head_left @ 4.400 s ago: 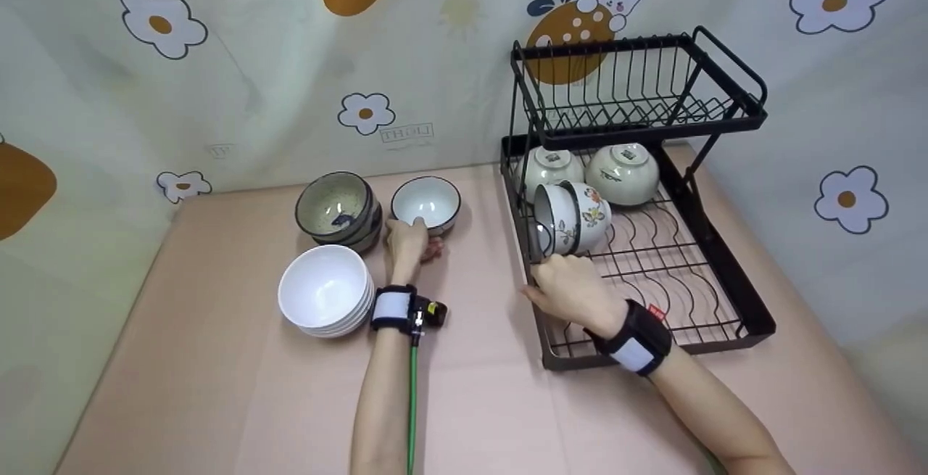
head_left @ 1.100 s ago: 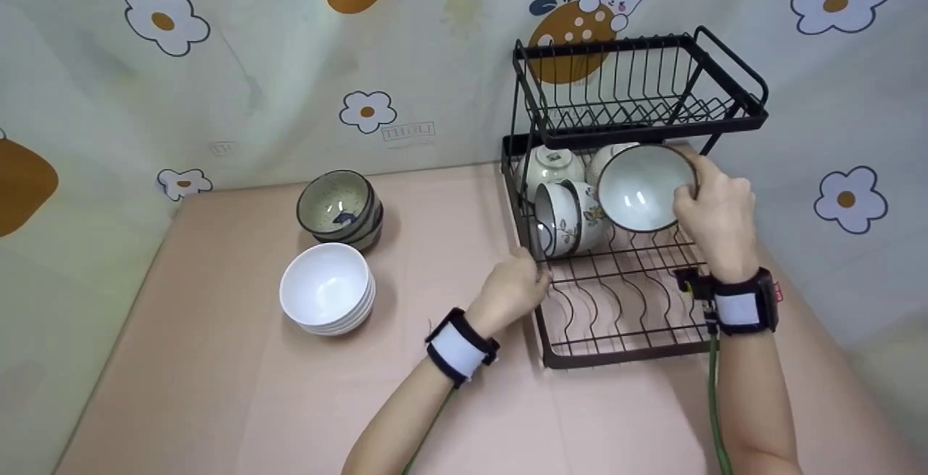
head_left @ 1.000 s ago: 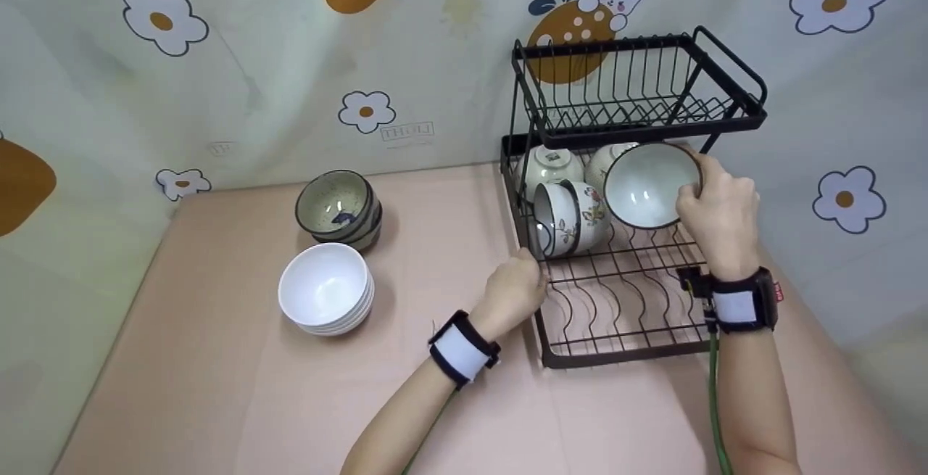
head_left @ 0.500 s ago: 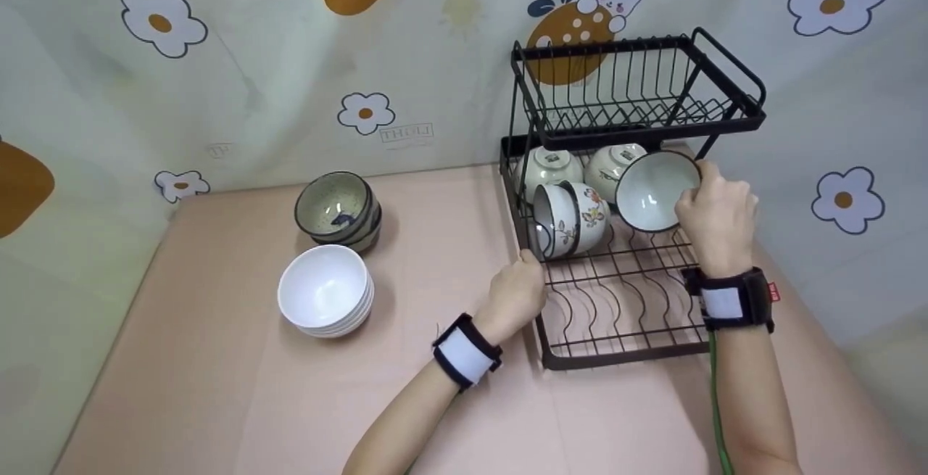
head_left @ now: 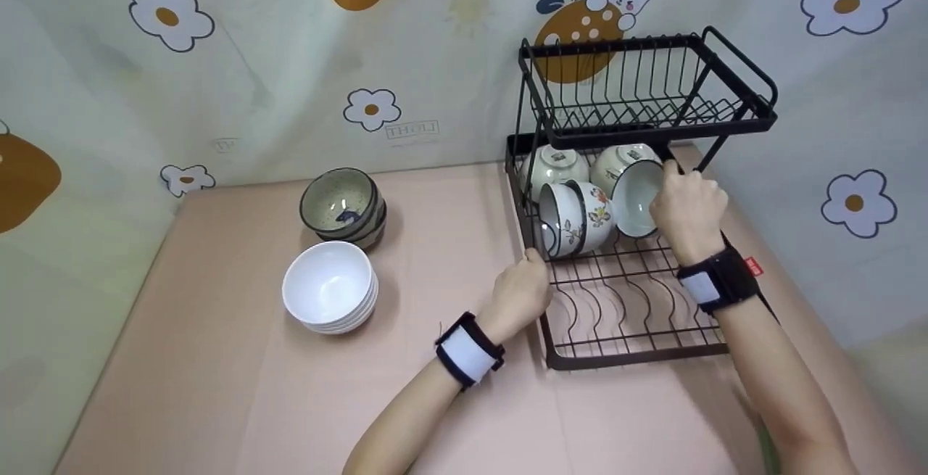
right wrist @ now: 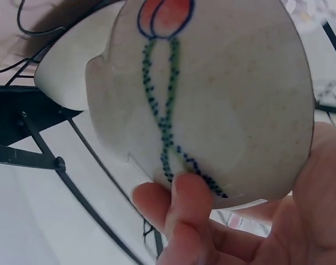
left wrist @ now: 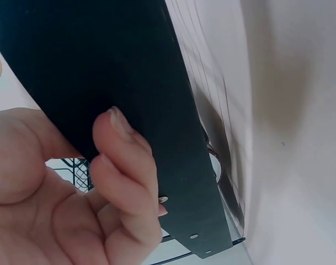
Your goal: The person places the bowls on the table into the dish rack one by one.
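Right hand [head_left: 687, 208] grips a bowl [head_left: 638, 198] by its rim, stood on edge in the rack [head_left: 638, 315] lower tier, mouth facing left toward the floral bowls [head_left: 576, 217], foot to the right, just in front of an upturned bowl behind. Left hand [head_left: 520, 294] curls round the rack's left front edge. Right wrist view alone shows the bowl's outside: red flower on a dotted green stem [right wrist: 168, 127], finger [right wrist: 187, 221] on the wall; left wrist view shows only fingers [left wrist: 126, 165] against the black rail [left wrist: 129, 99].
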`<state>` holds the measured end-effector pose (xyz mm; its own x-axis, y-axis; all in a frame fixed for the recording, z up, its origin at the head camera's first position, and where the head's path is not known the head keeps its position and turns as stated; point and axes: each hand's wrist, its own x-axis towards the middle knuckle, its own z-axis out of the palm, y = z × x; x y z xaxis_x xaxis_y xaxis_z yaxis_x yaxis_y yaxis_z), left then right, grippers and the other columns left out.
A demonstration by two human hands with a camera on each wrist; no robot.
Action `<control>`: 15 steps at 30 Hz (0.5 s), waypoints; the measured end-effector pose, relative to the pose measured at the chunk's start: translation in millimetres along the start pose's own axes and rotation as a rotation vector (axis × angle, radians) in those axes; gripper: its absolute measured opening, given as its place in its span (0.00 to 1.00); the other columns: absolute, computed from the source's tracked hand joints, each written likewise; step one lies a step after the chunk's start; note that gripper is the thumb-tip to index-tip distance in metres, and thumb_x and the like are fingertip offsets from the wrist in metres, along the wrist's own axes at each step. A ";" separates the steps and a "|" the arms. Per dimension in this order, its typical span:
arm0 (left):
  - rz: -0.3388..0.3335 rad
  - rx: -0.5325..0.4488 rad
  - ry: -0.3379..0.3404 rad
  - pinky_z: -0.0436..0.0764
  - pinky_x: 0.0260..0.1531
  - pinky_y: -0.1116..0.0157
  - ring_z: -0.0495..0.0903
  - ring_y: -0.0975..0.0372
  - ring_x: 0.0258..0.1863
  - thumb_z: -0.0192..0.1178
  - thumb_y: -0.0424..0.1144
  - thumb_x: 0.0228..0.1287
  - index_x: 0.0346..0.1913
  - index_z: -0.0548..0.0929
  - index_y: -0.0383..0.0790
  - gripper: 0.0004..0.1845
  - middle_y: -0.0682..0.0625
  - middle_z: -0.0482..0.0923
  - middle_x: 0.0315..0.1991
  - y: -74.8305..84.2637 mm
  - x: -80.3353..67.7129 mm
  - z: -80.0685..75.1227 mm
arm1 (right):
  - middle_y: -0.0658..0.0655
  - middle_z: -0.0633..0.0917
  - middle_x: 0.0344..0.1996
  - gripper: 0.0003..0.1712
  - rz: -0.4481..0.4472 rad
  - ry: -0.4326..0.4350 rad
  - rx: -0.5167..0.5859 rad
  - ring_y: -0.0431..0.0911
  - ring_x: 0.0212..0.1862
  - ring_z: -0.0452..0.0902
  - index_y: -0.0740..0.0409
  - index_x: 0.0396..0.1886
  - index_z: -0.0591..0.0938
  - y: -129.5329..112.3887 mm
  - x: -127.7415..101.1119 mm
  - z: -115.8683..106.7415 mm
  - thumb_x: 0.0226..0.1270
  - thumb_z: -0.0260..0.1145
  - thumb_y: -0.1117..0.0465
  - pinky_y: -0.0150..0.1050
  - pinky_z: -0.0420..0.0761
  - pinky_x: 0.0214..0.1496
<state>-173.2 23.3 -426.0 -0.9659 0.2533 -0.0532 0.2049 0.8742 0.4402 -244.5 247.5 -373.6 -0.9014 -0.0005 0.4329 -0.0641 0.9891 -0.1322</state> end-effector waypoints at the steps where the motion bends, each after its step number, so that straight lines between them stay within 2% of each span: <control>1: -0.003 -0.001 -0.004 0.87 0.37 0.59 0.86 0.48 0.36 0.66 0.38 0.68 0.66 0.65 0.18 0.34 0.34 0.84 0.46 0.3 0.1 0.1 | 0.79 0.79 0.24 0.25 -0.017 -0.006 -0.014 0.73 0.24 0.78 0.77 0.55 0.76 -1.5 1.5 2.4 0.55 0.52 0.76 0.64 0.79 0.22; 7: -0.003 0.010 0.007 0.87 0.37 0.57 0.87 0.47 0.37 0.65 0.36 0.68 0.65 0.67 0.18 0.32 0.33 0.84 0.45 0.4 0.1 0.4 | 0.76 0.81 0.25 0.22 -0.097 -0.053 -0.097 0.70 0.25 0.79 0.80 0.52 0.75 -12.3 9.0 13.3 0.56 0.56 0.74 0.61 0.80 0.23; 12: -0.001 -0.005 -0.002 0.87 0.39 0.58 0.87 0.47 0.39 0.66 0.37 0.68 0.65 0.66 0.18 0.33 0.33 0.84 0.47 0.0 -0.7 -0.2 | 0.72 0.81 0.23 0.27 -0.134 -0.108 -0.173 0.63 0.23 0.80 0.79 0.62 0.74 -18.2 10.7 20.1 0.61 0.56 0.73 0.55 0.80 0.21; 15: 0.004 -0.004 0.003 0.87 0.39 0.58 0.87 0.47 0.38 0.66 0.38 0.68 0.65 0.66 0.18 0.33 0.33 0.84 0.46 -0.9 0.1 1.4 | 0.71 0.81 0.22 0.28 -0.147 -0.136 -0.193 0.61 0.21 0.79 0.78 0.64 0.73 -20.2 9.7 24.1 0.63 0.55 0.73 0.53 0.79 0.20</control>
<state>-173.3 23.2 -427.7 -0.9655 0.2559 -0.0486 0.2086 0.8713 0.4442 -262.3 224.0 -388.2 -0.9384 -0.1533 0.3098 -0.1276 0.9866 0.1016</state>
